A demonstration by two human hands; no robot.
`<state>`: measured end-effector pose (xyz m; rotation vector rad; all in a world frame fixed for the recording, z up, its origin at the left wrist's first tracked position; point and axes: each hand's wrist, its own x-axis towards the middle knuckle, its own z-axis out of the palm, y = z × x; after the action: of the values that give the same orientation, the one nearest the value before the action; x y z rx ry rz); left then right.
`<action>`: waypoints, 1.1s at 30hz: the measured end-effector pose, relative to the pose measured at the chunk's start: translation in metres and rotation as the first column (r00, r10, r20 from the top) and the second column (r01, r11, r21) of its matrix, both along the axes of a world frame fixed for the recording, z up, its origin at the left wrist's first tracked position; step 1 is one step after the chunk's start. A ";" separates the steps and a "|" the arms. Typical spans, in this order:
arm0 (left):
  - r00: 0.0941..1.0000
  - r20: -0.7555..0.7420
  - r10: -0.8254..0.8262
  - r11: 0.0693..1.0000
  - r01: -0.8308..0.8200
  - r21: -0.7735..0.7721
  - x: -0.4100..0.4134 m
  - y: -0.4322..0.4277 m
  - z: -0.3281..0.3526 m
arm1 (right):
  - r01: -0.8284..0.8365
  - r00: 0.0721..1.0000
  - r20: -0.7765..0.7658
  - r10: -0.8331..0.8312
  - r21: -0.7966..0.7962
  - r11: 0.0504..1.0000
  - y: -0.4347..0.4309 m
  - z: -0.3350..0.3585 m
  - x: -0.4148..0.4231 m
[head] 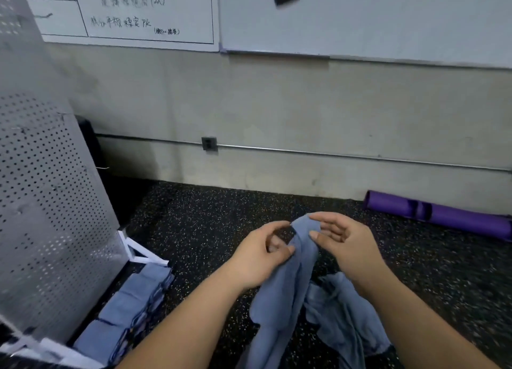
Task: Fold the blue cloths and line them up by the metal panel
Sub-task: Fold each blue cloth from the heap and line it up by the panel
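At 6 o'clock a limp blue fabric cloth (279,307) hangs over the speckled black floor (199,230), its bunched top pinched between thumb and fingertips by the left hand (260,258) and the right hand (343,244), which are close together. At 8 o'clock a row of folded blue cloths (130,310) lies along the foot of the perforated grey metal panel (47,191). Farther off, at 3 o'clock, a rolled purple mat (454,216) lies against the wall.

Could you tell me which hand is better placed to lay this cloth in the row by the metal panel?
Probably the left hand: it pinches the cloth and is nearer the folded row by the metal panel.
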<state>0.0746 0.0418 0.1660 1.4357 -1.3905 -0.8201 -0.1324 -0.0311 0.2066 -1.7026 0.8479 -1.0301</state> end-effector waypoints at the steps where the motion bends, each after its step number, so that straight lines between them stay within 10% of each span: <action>1: 0.999 0.039 -0.003 1.000 0.004 -0.029 0.000 -0.003 0.001 | -0.034 0.999 -0.033 0.034 0.001 0.999 -0.006 -0.005 0.000; 13: 0.922 0.361 0.141 0.972 -0.059 -0.229 0.009 -0.061 0.015 | -0.068 0.967 -0.252 0.042 -0.095 0.993 -0.073 -0.034 -0.017; 33: 0.993 -0.109 0.049 0.997 -0.056 -0.060 -0.010 -0.087 0.028 | 0.264 0.830 -0.422 -0.364 -0.278 0.924 -0.067 -0.057 -0.021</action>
<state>0.0648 -0.0452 0.1938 1.3542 -1.2810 -0.8012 -0.1535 -0.0979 0.1499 -2.0823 1.4160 -0.9580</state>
